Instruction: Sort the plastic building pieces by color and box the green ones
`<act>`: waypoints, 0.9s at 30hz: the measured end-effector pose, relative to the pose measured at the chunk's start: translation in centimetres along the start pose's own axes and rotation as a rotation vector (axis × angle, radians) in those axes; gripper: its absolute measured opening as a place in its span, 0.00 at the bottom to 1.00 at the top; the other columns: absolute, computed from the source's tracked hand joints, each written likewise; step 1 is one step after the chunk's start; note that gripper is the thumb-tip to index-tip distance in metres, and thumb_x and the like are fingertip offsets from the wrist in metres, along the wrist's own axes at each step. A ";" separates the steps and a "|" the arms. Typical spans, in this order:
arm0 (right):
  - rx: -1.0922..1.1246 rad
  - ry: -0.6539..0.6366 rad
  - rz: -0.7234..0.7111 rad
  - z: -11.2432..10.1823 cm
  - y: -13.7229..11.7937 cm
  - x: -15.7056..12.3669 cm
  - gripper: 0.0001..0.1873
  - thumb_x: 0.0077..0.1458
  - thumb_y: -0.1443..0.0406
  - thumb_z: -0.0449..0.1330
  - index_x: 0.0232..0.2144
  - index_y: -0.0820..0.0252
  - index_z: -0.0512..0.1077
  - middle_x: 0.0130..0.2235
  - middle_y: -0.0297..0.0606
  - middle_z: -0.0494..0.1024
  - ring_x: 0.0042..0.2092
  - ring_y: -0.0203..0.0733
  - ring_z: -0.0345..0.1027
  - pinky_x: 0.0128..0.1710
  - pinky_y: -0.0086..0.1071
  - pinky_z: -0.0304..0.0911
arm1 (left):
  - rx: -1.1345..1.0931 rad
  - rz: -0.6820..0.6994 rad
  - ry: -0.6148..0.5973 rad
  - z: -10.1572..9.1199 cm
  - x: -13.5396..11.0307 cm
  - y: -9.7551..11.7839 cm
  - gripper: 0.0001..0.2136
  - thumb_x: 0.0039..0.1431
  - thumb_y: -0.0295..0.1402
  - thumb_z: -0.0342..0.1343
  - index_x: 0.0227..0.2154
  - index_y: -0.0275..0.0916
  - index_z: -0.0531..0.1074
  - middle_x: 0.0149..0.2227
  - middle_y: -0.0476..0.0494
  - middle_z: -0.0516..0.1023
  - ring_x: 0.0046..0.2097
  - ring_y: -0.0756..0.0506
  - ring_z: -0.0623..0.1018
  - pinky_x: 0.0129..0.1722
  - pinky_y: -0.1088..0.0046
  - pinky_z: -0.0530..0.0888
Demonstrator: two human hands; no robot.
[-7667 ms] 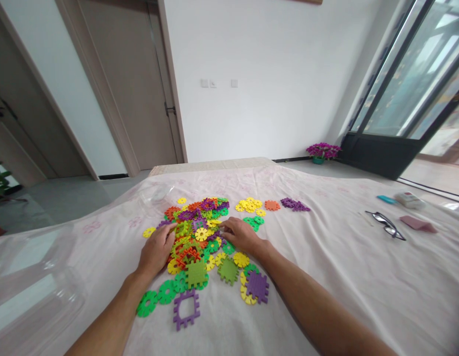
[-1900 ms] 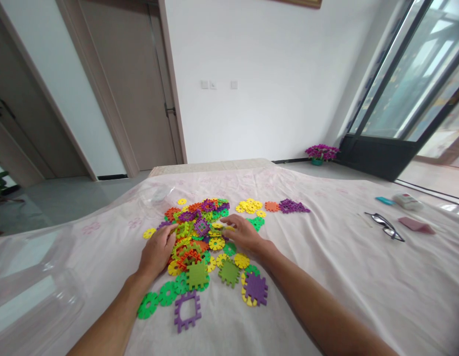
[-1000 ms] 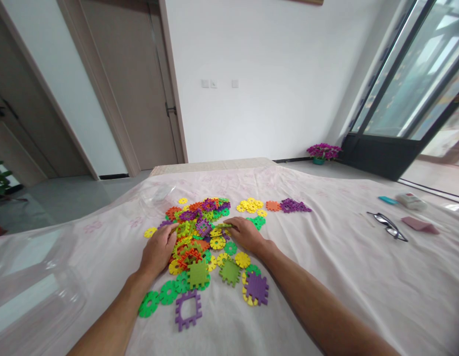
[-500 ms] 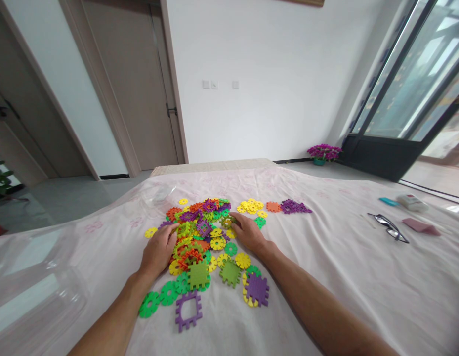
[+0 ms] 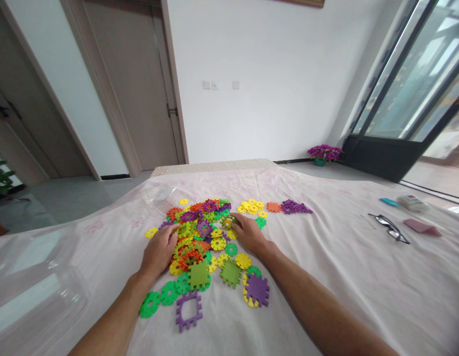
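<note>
A heap of bright plastic interlocking pieces (image 5: 199,232) lies on a pale pink sheet (image 5: 325,277). My left hand (image 5: 158,249) rests palm down on the heap's left edge, fingers loosely bent, and I see nothing held in it. My right hand (image 5: 249,232) is at the heap's right side, fingertips closed on an olive-green piece (image 5: 227,221). Beyond it lie separate groups: yellow round pieces (image 5: 250,205), an orange piece (image 5: 272,206), purple pieces (image 5: 294,206) and a green piece (image 5: 259,222). Nearer me lie a purple square frame (image 5: 188,310) and green rings (image 5: 158,296).
A clear plastic tub (image 5: 32,291) sits at the left, a clear lid (image 5: 157,195) behind the heap. At the right lie glasses (image 5: 389,228), a teal object (image 5: 388,201), a white device (image 5: 410,201) and a maroon card holder (image 5: 420,226). Purple flowers (image 5: 323,152) stand by the glass door.
My right hand has moved a little up and right along the heap and now pinches an olive-green piece. My left hand has stayed put.
</note>
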State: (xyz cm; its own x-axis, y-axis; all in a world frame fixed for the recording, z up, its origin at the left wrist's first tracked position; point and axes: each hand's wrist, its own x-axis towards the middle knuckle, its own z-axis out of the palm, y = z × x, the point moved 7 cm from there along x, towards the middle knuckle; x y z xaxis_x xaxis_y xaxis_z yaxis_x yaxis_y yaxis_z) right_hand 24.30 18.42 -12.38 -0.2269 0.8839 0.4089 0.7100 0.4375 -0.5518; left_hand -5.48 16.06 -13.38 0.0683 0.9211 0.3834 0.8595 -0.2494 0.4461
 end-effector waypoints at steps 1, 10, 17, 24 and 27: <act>-0.005 0.002 0.004 0.0 0.0 0.0 0.23 0.59 0.67 0.53 0.56 0.58 0.69 0.45 0.40 0.80 0.43 0.44 0.73 0.48 0.35 0.65 | 0.000 -0.002 0.000 0.0 0.0 0.0 0.19 0.65 0.36 0.41 0.53 0.41 0.71 0.54 0.43 0.76 0.56 0.43 0.73 0.58 0.63 0.67; -0.031 0.019 0.000 0.0 0.0 -0.1 0.28 0.58 0.69 0.53 0.61 0.58 0.63 0.46 0.41 0.78 0.44 0.43 0.71 0.49 0.35 0.64 | 0.004 -0.009 0.006 -0.2 -0.1 0.1 0.19 0.65 0.36 0.41 0.53 0.42 0.71 0.54 0.43 0.76 0.56 0.43 0.73 0.58 0.63 0.67; -0.027 -0.003 -0.004 0.5 0.7 0.0 0.27 0.57 0.69 0.54 0.59 0.58 0.65 0.47 0.41 0.79 0.44 0.43 0.72 0.50 0.36 0.64 | -0.016 -0.004 0.005 0.0 0.0 0.0 0.19 0.65 0.36 0.42 0.54 0.41 0.71 0.54 0.43 0.76 0.56 0.43 0.73 0.58 0.61 0.67; -0.026 -0.011 0.002 0.5 0.6 0.0 0.27 0.56 0.69 0.54 0.59 0.57 0.65 0.46 0.40 0.79 0.44 0.43 0.72 0.50 0.35 0.64 | -0.016 -0.003 0.001 0.0 0.0 -0.1 0.19 0.65 0.37 0.42 0.54 0.42 0.71 0.54 0.43 0.76 0.56 0.43 0.73 0.59 0.62 0.66; -0.030 -0.011 -0.001 0.5 0.6 0.0 0.27 0.56 0.69 0.54 0.59 0.57 0.65 0.47 0.40 0.79 0.45 0.44 0.72 0.51 0.35 0.63 | -0.013 -0.003 0.000 0.0 0.0 -0.1 0.19 0.65 0.37 0.41 0.54 0.42 0.71 0.54 0.43 0.75 0.56 0.43 0.73 0.59 0.62 0.66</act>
State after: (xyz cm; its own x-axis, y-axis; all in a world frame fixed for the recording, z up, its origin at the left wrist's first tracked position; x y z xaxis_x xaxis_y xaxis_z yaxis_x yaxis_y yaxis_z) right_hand 24.42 18.76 -13.07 -0.2353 0.8852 0.4012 0.7296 0.4336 -0.5288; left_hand -5.56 16.04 -13.43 0.0654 0.9218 0.3822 0.8532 -0.2503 0.4576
